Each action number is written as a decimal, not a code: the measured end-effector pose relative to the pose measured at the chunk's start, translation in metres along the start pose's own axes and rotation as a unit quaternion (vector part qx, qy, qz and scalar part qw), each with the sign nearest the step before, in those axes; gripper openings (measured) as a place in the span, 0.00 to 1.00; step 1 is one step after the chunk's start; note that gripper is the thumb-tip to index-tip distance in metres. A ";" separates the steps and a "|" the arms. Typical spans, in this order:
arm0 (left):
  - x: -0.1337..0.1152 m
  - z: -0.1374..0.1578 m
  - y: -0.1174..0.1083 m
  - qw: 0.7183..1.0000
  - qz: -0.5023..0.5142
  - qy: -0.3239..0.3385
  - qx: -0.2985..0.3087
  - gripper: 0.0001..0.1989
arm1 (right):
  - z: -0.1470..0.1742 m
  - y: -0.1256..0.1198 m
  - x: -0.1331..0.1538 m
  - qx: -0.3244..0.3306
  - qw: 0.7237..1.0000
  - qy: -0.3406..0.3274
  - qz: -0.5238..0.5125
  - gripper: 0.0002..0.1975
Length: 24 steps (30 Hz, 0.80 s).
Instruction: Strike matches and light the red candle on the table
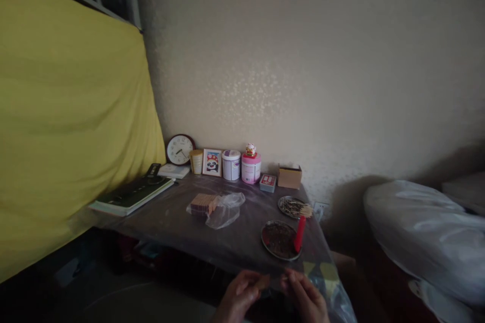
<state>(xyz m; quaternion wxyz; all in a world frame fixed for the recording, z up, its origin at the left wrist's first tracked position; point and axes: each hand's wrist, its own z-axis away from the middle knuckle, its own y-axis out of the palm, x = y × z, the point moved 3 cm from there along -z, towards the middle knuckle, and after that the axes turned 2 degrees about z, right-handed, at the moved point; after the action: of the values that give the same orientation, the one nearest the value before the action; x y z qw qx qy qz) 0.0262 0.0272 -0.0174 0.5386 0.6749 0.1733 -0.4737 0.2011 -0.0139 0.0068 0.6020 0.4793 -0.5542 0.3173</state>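
Note:
At the table's near edge, my left hand (239,293) grips a small brown box (262,281) that looks like a matchbox. Close by on its right, my right hand (306,295) is closed in a pinch; what lies between the fingertips is too small and dark to make out. Just beyond the hands, a red candle (300,233) stands slightly tilted at the right side of a round metal plate (264,245) with a dark, stained surface. Behind it, another plate (280,207) carries many thin sticks (305,210), some dark and some pale, like matchsticks.
A stack of small brown boxes (202,204) lies in a clear plastic bag (227,212). Along the wall stand a clock (180,150), a framed panda picture (212,163), two tins (231,166) and an open carton (290,177). A thick book (132,196) lies left.

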 end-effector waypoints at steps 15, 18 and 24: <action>-0.038 0.024 0.033 0.997 0.046 -0.054 0.011 0.12 | 0.016 0.003 0.031 -0.046 0.990 0.031 -0.133 0.13; -0.044 0.030 0.044 0.997 0.056 -0.052 0.021 0.11 | 0.020 0.006 0.041 -0.046 0.992 0.003 -0.120 0.13; -0.047 0.035 0.053 0.997 0.059 -0.042 0.040 0.10 | 0.030 0.016 0.053 -0.048 0.995 -0.040 -0.081 0.13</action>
<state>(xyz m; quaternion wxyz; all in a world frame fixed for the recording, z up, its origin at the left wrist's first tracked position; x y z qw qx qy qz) 0.0265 -0.0104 0.0527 0.5455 0.6843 0.0912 -0.4752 0.1851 -0.0443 0.0594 0.6258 0.5054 -0.5516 0.2207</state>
